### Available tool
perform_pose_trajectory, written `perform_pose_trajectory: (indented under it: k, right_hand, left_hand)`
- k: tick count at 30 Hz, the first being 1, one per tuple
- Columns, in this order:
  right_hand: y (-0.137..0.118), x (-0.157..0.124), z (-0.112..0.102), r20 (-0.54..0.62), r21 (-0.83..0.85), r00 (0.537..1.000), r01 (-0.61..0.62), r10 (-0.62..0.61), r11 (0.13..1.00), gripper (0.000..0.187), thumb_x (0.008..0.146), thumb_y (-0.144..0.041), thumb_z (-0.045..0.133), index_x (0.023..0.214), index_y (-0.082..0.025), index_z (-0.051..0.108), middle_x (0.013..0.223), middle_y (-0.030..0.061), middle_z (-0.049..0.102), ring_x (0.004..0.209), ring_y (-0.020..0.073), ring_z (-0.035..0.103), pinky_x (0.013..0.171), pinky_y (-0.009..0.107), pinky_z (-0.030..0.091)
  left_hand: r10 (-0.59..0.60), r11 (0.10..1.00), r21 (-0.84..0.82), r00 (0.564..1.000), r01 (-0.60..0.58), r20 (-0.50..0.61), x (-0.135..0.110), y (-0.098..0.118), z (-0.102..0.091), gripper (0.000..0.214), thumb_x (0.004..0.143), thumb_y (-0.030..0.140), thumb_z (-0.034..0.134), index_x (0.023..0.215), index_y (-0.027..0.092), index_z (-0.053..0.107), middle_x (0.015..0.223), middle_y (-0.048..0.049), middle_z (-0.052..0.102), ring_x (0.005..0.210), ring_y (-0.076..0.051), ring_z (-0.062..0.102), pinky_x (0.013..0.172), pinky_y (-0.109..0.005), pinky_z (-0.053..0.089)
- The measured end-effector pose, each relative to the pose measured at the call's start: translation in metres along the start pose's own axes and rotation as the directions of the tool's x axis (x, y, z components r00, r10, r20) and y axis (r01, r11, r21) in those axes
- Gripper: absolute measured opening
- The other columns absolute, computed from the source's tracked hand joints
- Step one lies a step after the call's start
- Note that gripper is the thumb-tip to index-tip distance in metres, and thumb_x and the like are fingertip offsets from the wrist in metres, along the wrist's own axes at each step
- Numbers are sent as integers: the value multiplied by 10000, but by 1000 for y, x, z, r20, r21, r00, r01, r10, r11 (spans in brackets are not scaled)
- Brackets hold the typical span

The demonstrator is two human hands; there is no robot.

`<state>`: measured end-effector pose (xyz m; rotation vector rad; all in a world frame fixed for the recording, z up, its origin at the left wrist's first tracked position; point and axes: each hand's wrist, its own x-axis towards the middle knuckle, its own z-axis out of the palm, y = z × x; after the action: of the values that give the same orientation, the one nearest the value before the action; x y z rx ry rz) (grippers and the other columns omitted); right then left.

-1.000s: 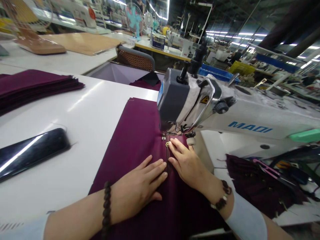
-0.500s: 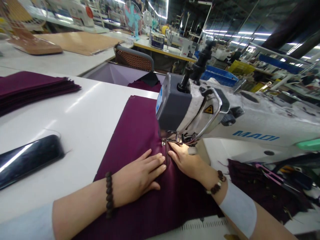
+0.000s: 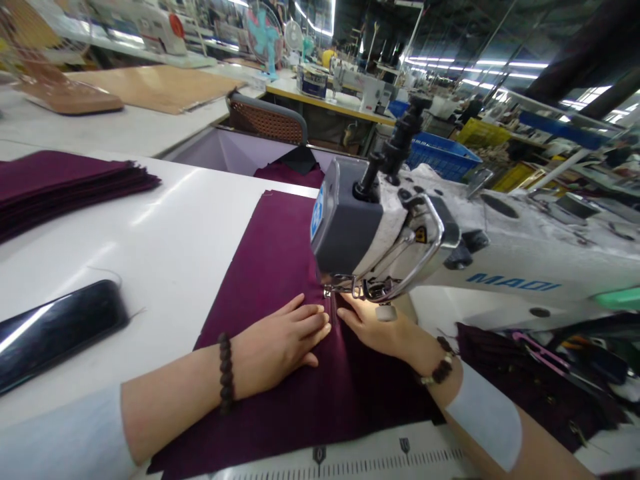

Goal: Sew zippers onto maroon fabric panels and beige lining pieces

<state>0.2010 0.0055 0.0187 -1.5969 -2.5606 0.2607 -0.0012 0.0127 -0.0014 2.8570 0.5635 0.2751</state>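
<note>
A maroon fabric panel [image 3: 273, 267] lies flat on the white sewing table [image 3: 165, 227] and runs under the head of a white sewing machine [image 3: 400, 227]. My left hand [image 3: 280, 343] lies flat on the cloth, fingers stretched toward the seam just before the presser foot [image 3: 333, 290]. My right hand [image 3: 383, 330] presses the cloth on the other side of the seam, partly beneath the machine head, fingers extended. Both wrists wear dark bead bracelets.
A stack of maroon cut pieces [image 3: 65, 183] sits at the far left. A black phone [image 3: 55, 330] lies at the near left. More dark fabric [image 3: 525, 380] is piled to the right below the machine arm. A ruler strip [image 3: 360, 460] marks the table's near edge.
Both hands and the cloth have slid forward toward the needle, and the view has tilted down so the ruler strip shows. The zipper pull near my right fingertips is now hidden.
</note>
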Motion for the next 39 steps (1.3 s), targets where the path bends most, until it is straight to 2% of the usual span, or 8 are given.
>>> perform_pose_trajectory:
  k: [6,12,18,24,32,39]
  right_hand:
    - [-7,-12,-2,-9,-25,1000,-15,15,1000,298,888,-212,399,1132,-190,568,1161,71,595,1052,215,555,942,416,400]
    - [-6,-12,8,-82,-8,996,-23,22,1000,283,901,-222,384,1068,-191,610,1145,69,606,1019,216,577,920,410,412]
    - [-9,-11,7,-104,57,992,-61,66,997,250,886,-273,452,1057,-190,615,1112,71,625,1032,221,571,948,428,393]
    - [-9,-11,7,-106,73,989,-91,99,993,264,881,-294,474,1082,-177,597,1083,81,638,1035,225,570,969,428,374]
    - [-8,-9,12,-125,74,990,-48,57,996,304,913,-180,358,1151,-165,546,1077,80,631,1055,209,549,966,411,371]
    - [-9,-10,13,-125,58,991,-42,49,997,310,914,-178,345,1165,-161,527,1170,93,583,1103,211,516,964,411,371]
  left_hand:
    - [-113,993,19,994,114,-9,-1,20,1,482,863,428,489,1207,91,496,1218,-157,535,1174,-300,448,1014,-514,299]
    - [-67,996,61,996,70,-54,-6,20,3,552,795,449,574,1201,83,500,1218,-187,527,1161,-329,461,983,-535,340]
    - [-28,996,81,999,31,-32,-6,17,0,613,772,453,595,1211,40,484,1196,-233,530,1142,-357,474,946,-565,368]
    - [-11,997,75,999,14,-39,-7,15,2,592,794,461,565,1227,68,473,1220,-202,523,1161,-338,460,974,-549,343]
    - [1,998,56,1000,0,-9,-5,13,2,565,811,453,547,1215,62,490,1220,-195,534,1147,-351,472,953,-573,348]
    - [-9,999,47,1000,8,8,-7,13,1,581,811,452,548,1230,56,477,1237,-202,520,1158,-360,461,946,-586,349]
